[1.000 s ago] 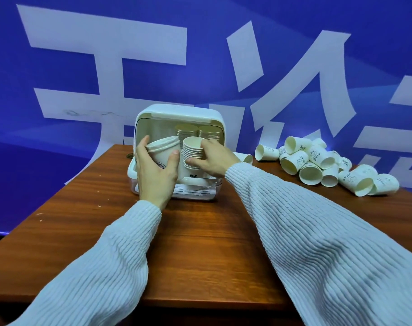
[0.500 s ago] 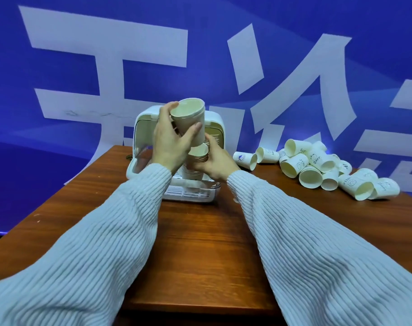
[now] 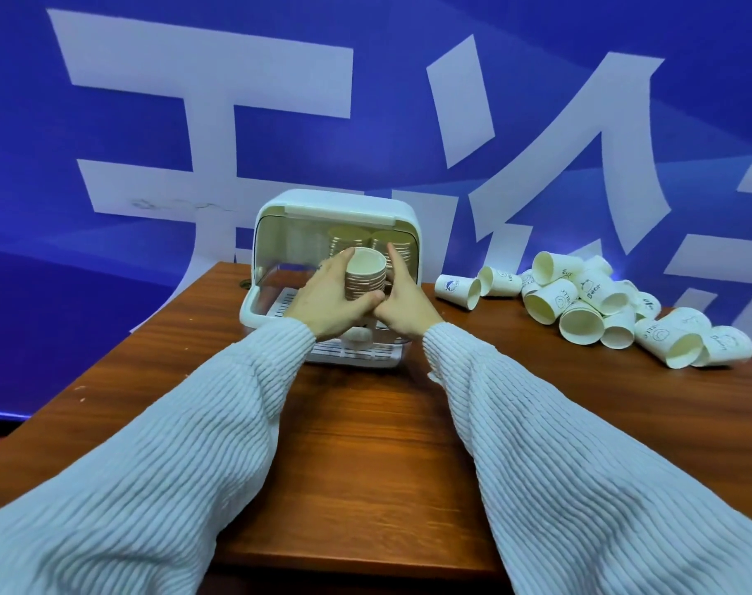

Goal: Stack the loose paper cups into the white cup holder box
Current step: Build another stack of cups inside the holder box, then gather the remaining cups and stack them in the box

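Observation:
The white cup holder box (image 3: 339, 206) stands open-fronted at the table's far middle. Two nested cup stacks (image 3: 351, 239) stand at its back. In front of them a stack of paper cups (image 3: 365, 274) stands upright on the box's slotted tray. My left hand (image 3: 327, 300) wraps around this stack from the left. My right hand (image 3: 404, 307) touches it from the right, fingers up along its side. A pile of loose paper cups (image 3: 589, 300) lies on the table at the right.
The brown wooden table (image 3: 365, 444) reaches to the near edge between my sleeves. A single loose cup (image 3: 458, 290) lies on its side just right of the box. A blue backdrop with large white characters hangs behind.
My left hand lowered the raised cup onto the stack held by my right hand. Both hands now enclose the stack inside the box front.

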Motion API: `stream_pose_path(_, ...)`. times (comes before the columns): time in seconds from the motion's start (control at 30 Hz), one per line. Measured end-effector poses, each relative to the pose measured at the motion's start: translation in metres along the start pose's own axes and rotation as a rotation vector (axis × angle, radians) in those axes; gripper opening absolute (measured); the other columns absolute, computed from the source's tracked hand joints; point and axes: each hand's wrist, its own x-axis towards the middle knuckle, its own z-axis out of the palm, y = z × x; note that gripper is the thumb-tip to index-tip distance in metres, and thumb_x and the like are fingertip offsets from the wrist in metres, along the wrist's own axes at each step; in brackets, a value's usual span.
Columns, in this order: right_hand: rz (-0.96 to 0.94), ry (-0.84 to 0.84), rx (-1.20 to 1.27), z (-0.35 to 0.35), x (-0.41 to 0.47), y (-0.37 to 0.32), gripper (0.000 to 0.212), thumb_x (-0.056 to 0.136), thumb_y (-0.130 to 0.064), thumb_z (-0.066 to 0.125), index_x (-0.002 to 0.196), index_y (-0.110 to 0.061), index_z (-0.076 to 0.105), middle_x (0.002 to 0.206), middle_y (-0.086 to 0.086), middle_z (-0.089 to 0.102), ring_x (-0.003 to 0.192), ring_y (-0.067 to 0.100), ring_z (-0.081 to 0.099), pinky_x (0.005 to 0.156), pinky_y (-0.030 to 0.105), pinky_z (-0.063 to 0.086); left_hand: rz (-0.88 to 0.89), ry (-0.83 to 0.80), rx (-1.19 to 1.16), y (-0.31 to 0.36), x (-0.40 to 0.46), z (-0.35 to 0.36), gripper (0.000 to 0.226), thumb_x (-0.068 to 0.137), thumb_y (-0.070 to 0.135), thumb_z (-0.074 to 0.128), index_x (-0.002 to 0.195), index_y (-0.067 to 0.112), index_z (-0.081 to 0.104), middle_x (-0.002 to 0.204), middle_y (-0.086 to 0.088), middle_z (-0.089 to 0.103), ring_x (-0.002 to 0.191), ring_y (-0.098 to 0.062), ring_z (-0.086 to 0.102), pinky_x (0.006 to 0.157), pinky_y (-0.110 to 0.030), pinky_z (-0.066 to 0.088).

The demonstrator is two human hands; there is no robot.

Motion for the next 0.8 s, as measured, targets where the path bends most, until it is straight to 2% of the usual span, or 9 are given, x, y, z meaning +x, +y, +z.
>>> stream_pose_path(0.1, -0.006, -0.014, -0.027, 0.004, -0.002, 0.003, 0.115, 0.082, -0.024, 0.074, 0.164, -0.03, -0.006, 0.159, 0.008, 0.044, 0.135, 0.024, 0.054, 0.115, 0.042, 0.043, -0.037, 0.089, -0.018, -0.002, -0.004, 0.002, 0.079, 0.089, 0.046, 0.073, 0.153, 0.02, 0.035, 0.145, -0.013, 0.053, 0.135, -0.031, 0.05, 0.109, -0.042, 0.04)
stream_pose_path(0.27, 0.005, -0.064, -0.003, 0.003, 0.002, 0.006, 0.112, 0.088, -0.024, 0.07, 0.16, -0.043, -0.013, 0.165, 0.007, 0.034, 0.138, 0.025, 0.052, 0.112, 0.049, 0.046, -0.278, 0.308, 0.11, -0.016, 0.006, -0.012, 0.073, 0.091, 0.051, 0.067, 0.148, 0.018, 0.034, 0.141, -0.017, 0.051, 0.125, -0.042, 0.056, 0.101, -0.053, 0.044)
stream_pose_path(0.43, -0.044, -0.091, -0.183, 0.009, -0.003, 0.004, 0.109, 0.084, -0.052, 0.063, 0.157, -0.048, -0.017, 0.16, -0.004, 0.044, 0.129, 0.02, 0.06, 0.106, 0.048, 0.048, -0.423, 0.287, 0.148, -0.034, 0.032, -0.026, 0.071, 0.093, 0.046, 0.067, 0.149, 0.02, 0.032, 0.145, -0.017, 0.048, 0.127, -0.044, 0.054, 0.1, -0.056, 0.045)
stream_pose_path(0.57, -0.056, -0.077, -0.258, 0.008, -0.002, 0.01, 0.1, 0.094, -0.044, 0.061, 0.158, -0.048, -0.016, 0.158, -0.01, 0.046, 0.127, 0.02, 0.061, 0.104, 0.041, 0.048, -0.425, 0.293, 0.132, -0.042, 0.059, -0.022, 0.068, 0.094, 0.038, 0.069, 0.147, 0.015, 0.034, 0.144, -0.018, 0.048, 0.127, -0.045, 0.054, 0.099, -0.057, 0.045)
stream_pose_path(0.63, -0.074, -0.069, -0.27, 0.008, -0.002, 0.013, 0.1, 0.093, -0.04, 0.061, 0.158, -0.048, -0.014, 0.156, -0.01, 0.048, 0.125, 0.02, 0.062, 0.101, 0.039, 0.049, -0.406, 0.261, 0.105, -0.047, 0.07, -0.018, 0.072, 0.094, 0.035, 0.07, 0.15, 0.011, 0.032, 0.144, -0.02, 0.048, 0.129, -0.044, 0.053, 0.105, -0.057, 0.043)
stream_pose_path(0.77, -0.086, -0.068, -0.177, 0.009, 0.004, 0.02, 0.097, 0.09, -0.039, 0.064, 0.16, -0.049, -0.004, 0.153, -0.009, 0.05, 0.107, 0.014, 0.066, 0.097, 0.039, 0.051, -0.422, 0.174, 0.071, -0.059, 0.077, -0.011, 0.092, 0.092, 0.044, 0.066, 0.16, 0.012, 0.014, 0.149, -0.025, 0.043, 0.136, -0.043, 0.047, 0.113, -0.06, 0.036)
stream_pose_path(0.8, -0.085, -0.066, -0.098, 0.008, 0.006, 0.022, 0.095, 0.09, -0.037, 0.066, 0.161, -0.046, 0.003, 0.152, -0.007, 0.051, 0.109, 0.013, 0.066, 0.101, 0.04, 0.051, -0.416, 0.19, 0.058, -0.059, 0.074, -0.01, 0.094, 0.092, 0.045, 0.066, 0.161, 0.013, 0.011, 0.152, -0.026, 0.04, 0.138, -0.044, 0.044, 0.114, -0.06, 0.034)
